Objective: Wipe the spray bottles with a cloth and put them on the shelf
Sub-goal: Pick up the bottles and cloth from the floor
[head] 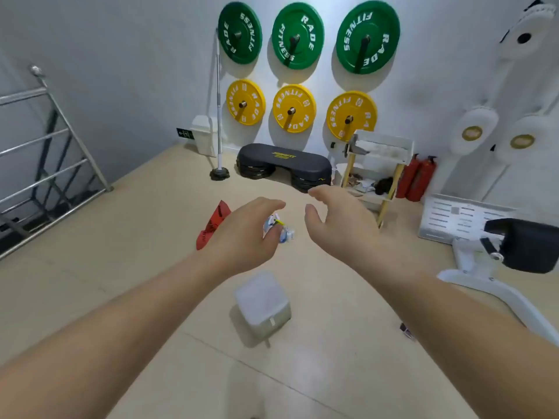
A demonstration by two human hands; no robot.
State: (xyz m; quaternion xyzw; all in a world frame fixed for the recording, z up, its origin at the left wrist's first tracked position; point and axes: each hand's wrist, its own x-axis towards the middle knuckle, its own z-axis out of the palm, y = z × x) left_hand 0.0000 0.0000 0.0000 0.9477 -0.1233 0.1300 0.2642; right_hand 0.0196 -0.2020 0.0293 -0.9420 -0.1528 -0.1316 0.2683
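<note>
While arms extend, left grip [242, 234], right grip [338, 225] loosely spread, empty.

Left hand [242, 234] and right hand [335, 228] hover empty above spray bottles [282, 231].

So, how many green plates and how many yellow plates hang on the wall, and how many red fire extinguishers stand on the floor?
Green plates: 3
Yellow plates: 3
Red fire extinguishers: 2
Total: 8
</note>
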